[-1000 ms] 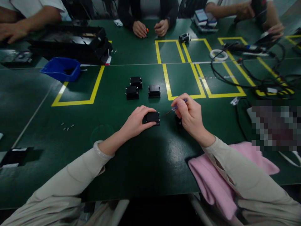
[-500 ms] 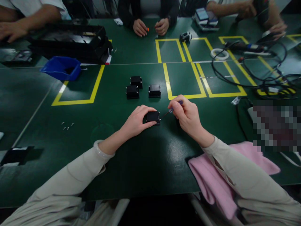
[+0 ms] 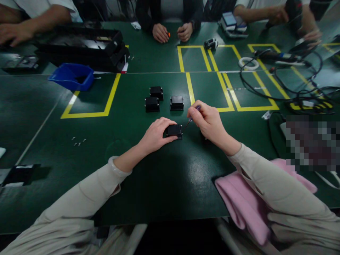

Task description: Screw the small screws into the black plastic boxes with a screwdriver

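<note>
My left hand (image 3: 158, 134) grips a small black box-shaped part (image 3: 174, 130) with silvery screws at its sides, thumb and fingers around it on the green table. In my right hand (image 3: 205, 118) is a screwdriver (image 3: 189, 121) with a clear purplish handle. Its shaft slants down, and the tip is at the right edge of the part. Three similar black parts stand beyond my hands: one at the back (image 3: 156, 92), one in front of it (image 3: 152, 103), one to the right (image 3: 176, 102). A dark object under my right hand is mostly hidden.
Several small screws (image 3: 79, 141) lie to the left. A blue scoop bin (image 3: 73, 78) sits before stacked black trays (image 3: 79, 46). Cables (image 3: 281, 94) coil at the right. A pink cloth (image 3: 241, 198) lies under my right forearm. Co-workers' hands (image 3: 160, 33) are across the table.
My right hand has tilted the screwdriver steeper and brought its tip to the right edge of the black part. My left hand keeps its grip. The view has shifted slightly.
</note>
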`<state>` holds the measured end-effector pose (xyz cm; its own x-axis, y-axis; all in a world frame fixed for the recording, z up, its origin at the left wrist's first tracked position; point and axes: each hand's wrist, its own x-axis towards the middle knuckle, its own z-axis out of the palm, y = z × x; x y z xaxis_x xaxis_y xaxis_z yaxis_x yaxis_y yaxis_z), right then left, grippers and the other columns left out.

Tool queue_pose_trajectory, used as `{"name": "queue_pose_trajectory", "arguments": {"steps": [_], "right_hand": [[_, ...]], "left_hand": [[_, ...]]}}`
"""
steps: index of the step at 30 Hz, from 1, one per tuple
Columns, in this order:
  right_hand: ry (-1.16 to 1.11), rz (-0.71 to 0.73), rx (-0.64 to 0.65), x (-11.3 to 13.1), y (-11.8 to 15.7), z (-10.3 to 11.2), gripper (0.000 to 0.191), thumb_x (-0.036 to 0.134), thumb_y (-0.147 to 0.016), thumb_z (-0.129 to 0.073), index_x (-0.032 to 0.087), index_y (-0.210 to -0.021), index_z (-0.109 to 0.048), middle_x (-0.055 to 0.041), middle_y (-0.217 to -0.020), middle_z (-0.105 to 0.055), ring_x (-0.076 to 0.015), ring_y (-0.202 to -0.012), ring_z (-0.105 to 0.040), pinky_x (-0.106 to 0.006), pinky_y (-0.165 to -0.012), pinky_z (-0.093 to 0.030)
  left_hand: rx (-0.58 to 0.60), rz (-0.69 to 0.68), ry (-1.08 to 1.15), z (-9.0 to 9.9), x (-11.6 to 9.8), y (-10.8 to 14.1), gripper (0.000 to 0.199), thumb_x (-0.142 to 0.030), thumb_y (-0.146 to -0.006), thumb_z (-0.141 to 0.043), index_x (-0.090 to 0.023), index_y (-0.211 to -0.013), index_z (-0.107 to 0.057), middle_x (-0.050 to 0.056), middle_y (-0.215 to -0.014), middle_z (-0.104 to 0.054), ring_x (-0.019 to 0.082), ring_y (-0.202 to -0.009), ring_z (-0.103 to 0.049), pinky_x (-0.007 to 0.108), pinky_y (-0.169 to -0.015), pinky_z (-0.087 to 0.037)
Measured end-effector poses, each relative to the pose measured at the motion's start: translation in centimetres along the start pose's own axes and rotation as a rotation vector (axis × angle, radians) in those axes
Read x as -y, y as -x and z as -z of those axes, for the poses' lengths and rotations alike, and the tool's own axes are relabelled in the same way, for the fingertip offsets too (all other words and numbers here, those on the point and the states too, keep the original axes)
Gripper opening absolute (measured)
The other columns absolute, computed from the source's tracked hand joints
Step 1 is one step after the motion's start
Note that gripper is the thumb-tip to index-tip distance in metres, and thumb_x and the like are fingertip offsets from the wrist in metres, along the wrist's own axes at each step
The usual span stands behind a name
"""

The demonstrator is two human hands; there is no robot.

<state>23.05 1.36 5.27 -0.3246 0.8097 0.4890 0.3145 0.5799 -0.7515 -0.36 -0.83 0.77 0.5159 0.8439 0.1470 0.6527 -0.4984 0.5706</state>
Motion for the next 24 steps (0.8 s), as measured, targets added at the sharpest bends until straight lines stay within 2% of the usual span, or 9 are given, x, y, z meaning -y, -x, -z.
{"name": "queue_pose_trajectory", "arguments": {"steps": [3, 8, 15, 24], "right_hand": [[-0.086, -0.032, -0.067, -1.2, -0.3, -0.4, 0.057, 0.073, -0.104, -0.047, 0.022, -0.080, -0.056, 0.0046, -0.059, -0.050, -0.0108, -0.054, -0.047, -0.027, -0.057, -0.036], [-0.207, -0.104, -0.126, -2.6, 0.3, -0.4, 0.053, 0.071, -0.103, -0.054, 0.023, -0.079, -0.057, 0.0073, -0.053, -0.045, -0.0096, -0.043, -0.041, -0.027, -0.047, -0.033], [-0.177, -0.086, -0.148, -2.0, 1.0, -0.2, 0.050, 0.067, -0.104, -0.056, 0.023, -0.081, -0.058, 0.0063, -0.055, -0.050, -0.0093, -0.045, -0.045, -0.026, -0.048, -0.033], [-0.151, -0.115, -0.165, -2.8, 1.1, -0.3, 0.052, 0.072, -0.104, -0.051, 0.025, -0.082, -0.053, 0.0077, -0.052, -0.046, -0.0105, -0.044, -0.043, -0.027, -0.048, -0.032]], "left_hand": [[0.002, 0.000, -0.009, 0.0, 0.1, -0.1, 0.038, -0.038, -0.096, -0.075, -0.019, -0.128, -0.064, 0.012, -0.128, -0.066, 0.032, -0.121, -0.062, 0.049, -0.107, -0.049], [0.001, -0.011, -0.012, -0.1, 0.2, 0.0, 0.039, -0.038, -0.096, -0.076, -0.020, -0.128, -0.064, 0.013, -0.128, -0.067, 0.032, -0.122, -0.062, 0.049, -0.107, -0.049], [-0.017, 0.017, -0.012, 0.0, 0.1, 0.1, 0.041, -0.038, -0.094, -0.077, -0.020, -0.128, -0.063, 0.012, -0.129, -0.067, 0.033, -0.123, -0.062, 0.049, -0.107, -0.048], [-0.015, 0.036, -0.019, -0.1, 0.2, 0.1, 0.038, -0.040, -0.094, -0.076, -0.020, -0.124, -0.062, 0.012, -0.128, -0.067, 0.032, -0.120, -0.062, 0.049, -0.104, -0.048]]}}
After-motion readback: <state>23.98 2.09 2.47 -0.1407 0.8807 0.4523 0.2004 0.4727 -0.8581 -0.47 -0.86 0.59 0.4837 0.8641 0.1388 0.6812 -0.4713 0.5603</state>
